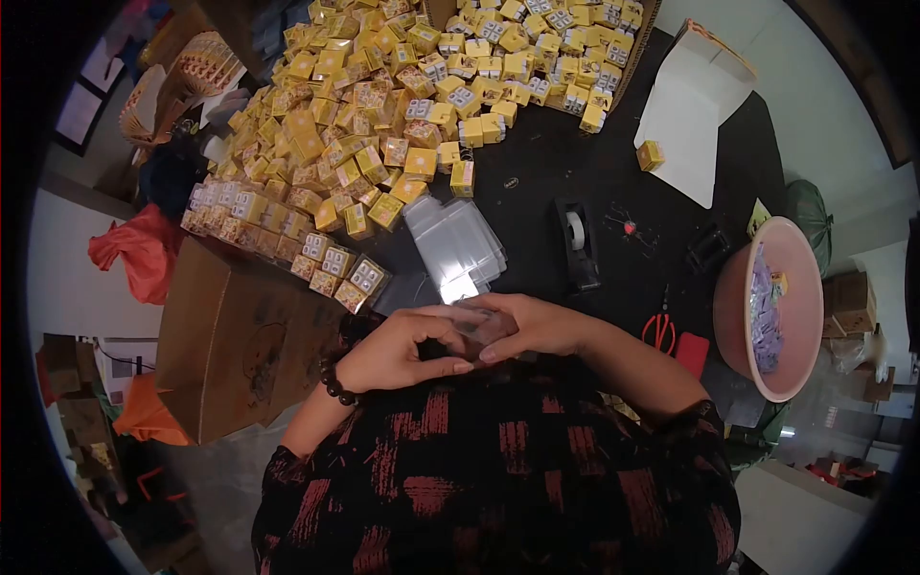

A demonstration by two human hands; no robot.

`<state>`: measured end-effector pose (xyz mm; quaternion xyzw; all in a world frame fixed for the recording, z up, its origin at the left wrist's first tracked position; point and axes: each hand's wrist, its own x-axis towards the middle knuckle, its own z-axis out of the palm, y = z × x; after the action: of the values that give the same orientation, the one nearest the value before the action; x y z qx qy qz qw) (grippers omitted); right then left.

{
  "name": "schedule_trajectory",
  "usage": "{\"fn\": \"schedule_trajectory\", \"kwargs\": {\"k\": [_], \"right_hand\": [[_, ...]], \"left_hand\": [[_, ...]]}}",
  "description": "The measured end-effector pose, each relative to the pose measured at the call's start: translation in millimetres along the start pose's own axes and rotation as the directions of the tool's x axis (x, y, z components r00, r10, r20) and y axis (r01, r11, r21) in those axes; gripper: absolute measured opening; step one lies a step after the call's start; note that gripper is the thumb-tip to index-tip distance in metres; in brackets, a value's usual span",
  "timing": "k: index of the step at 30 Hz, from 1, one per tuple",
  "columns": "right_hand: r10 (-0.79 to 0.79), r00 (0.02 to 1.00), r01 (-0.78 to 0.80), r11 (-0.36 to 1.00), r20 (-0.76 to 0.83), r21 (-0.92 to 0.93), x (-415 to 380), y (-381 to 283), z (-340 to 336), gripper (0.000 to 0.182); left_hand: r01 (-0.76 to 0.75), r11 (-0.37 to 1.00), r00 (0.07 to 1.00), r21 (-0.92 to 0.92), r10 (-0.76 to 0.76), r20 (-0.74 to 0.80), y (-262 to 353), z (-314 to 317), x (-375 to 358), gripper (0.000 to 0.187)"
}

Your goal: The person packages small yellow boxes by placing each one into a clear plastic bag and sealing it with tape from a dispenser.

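Both hands meet close to my body at the table's near edge. My left hand (407, 353), with a dark bead bracelet at the wrist, curls its fingers round a clear plastic piece (474, 331). From the other side my right hand (522, 328) holds the same piece, its thumb near the left thumb. Just beyond the hands lie flat clear plastic boxes (452, 240), stacked on the black table (532, 196). Small packed boxes (335, 264) stand in rows to their left. A big heap of small yellow boxes (369, 105) covers the far side.
A black tape dispenser (577, 244), red-handled pliers (659, 331) and a red object (692, 355) lie to the right. Beyond them are a pink basin (767, 307) with purple packets and a white open carton (685, 115). A brown cardboard box (244, 335) stands at left.
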<state>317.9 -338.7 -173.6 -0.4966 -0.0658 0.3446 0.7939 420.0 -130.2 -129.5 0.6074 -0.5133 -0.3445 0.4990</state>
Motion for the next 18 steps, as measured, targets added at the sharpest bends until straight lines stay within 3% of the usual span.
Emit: {"fn": "schedule_trajectory", "kwargs": {"k": [2,4,5,6,7,8,9,10,11,13,14,17,18], "right_hand": [[0.162,0.985,-0.171,0.954,-0.058,-0.246,-5.5,-9.0,-5.6,0.076],[0.015,0.995,-0.059,0.89,-0.1,-0.452,-27.7,-30.9,-16.8,0.065],[-0.212,0.958,0.054,0.796,-0.194,-0.602,-37.0,-37.2,-48.2,0.056],[-0.299,0.793,-0.11,0.786,-0.53,-0.608,-54.3,-62.8,-69.0,0.052],[-0.521,0.509,-0.258,0.667,-0.685,-0.699,-70.2,-64.5,-118.1,0.052],[-0.522,0.513,-0.256,0.665,-0.682,-0.702,-100.2,-58.5,-179.3,0.052],[-0.699,0.292,-0.475,0.487,-0.653,-0.733,-125.5,-52.5,-235.5,0.053],[-0.853,0.097,-0.687,0.315,-0.513,-0.655,-137.4,-34.3,-268.7,0.054],[-0.855,0.107,-0.683,0.308,-0.507,-0.663,-149.5,-35.9,-275.4,0.054],[-0.642,0.303,-0.504,0.52,-0.705,-0.69,-159.7,-31.1,-273.6,0.055],[-0.641,0.314,-0.496,0.518,-0.7,-0.697,-155.4,-26.5,-271.6,0.055],[-0.741,0.327,-0.48,0.405,-0.587,-0.778,-127.0,-20.5,-234.9,0.055],[-0.717,0.268,-0.06,0.654,-0.643,-0.754,-104.7,-24.5,-196.4,0.054]], "left_hand": [[0.131,0.991,0.984,0.006,-0.131,0.122,-4.5,-0.3,-1.4,0.009],[0.164,0.986,0.98,-0.04,-0.158,0.123,-10.2,3.4,-5.9,0.009],[0.202,0.976,0.973,-0.083,-0.191,0.129,-13.7,6.0,-10.8,0.01],[0.205,0.975,0.973,-0.082,-0.194,0.128,-21.3,9.7,-17.2,0.01],[0.284,0.909,0.957,-0.307,-0.251,0.142,-31.2,13.8,-23.9,0.013],[0.343,0.787,0.939,-0.513,-0.3,0.167,-37.6,15.6,-26.5,0.017],[0.34,0.789,0.94,-0.513,-0.3,0.162,-39.9,15.2,-25.1,0.017],[0.381,0.787,0.924,-0.486,-0.297,0.242,-41.5,15.5,-23.6,0.022],[0.42,0.784,0.9,-0.457,-0.296,0.319,-42.0,15.8,-22.7,0.028],[0.436,0.732,0.9,-0.523,-0.361,0.245,-38.0,12.4,-20.3,0.033],[0.445,0.677,0.887,-0.587,-0.425,0.181,-34.2,8.7,-19.5,0.038],[0.301,0.727,0.898,-0.617,-0.435,-0.074,-27.3,-1.3,-14.2,0.04],[0.248,0.75,0.896,-0.614,-0.419,-0.149,-23.6,-2.9,-11.0,0.042]]}}
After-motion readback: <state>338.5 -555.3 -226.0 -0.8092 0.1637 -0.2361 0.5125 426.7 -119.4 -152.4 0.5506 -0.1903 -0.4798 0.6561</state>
